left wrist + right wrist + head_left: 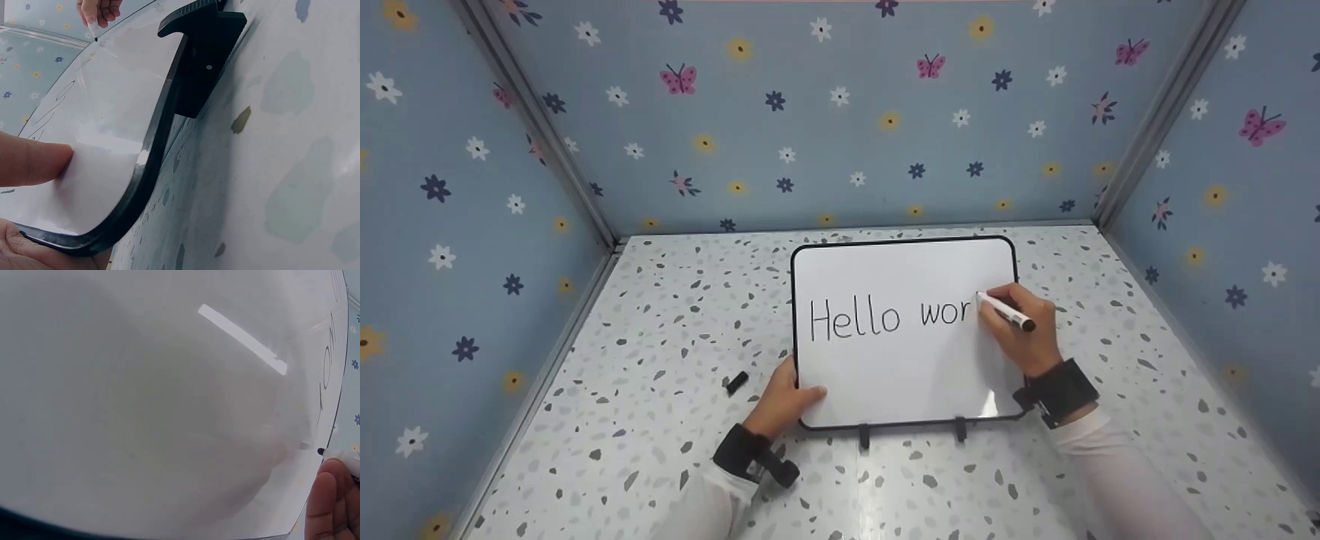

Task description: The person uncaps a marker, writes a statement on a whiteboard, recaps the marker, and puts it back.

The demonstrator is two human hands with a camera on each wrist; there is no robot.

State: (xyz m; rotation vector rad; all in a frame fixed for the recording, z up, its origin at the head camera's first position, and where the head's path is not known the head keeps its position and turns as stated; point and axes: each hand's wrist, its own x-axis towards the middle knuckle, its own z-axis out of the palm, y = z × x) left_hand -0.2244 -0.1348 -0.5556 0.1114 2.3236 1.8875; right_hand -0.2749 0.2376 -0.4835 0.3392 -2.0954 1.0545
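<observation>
Bent at the fingers, the person's right hand [1024, 334] pinched a slim white marker with a dark end [1006, 309] between thumb and fingers. Its black nib pointed left and far; in the right wrist view, a small gap showed between nib and reflection, just in front of a rectangular white board with a thin black rim [885, 379]. That board stood right of centre on a white tabletop speckled with grey chips [649, 360], its near edge in two black hook-shaped feet [864, 436]. Thin black handwriting reading "Hello wor" [891, 319] ran across the board, ending just left of the nib. The person's left hand [778, 401] gripped the board by its near left corner, thumb flat on the white face and other fingers behind the rim. Left of that hand, a short black cylindrical piece [737, 383] lay on the tabletop. Pale blue panels printed with flowers and butterflies [810, 127] rose at the left, far and right sides.
</observation>
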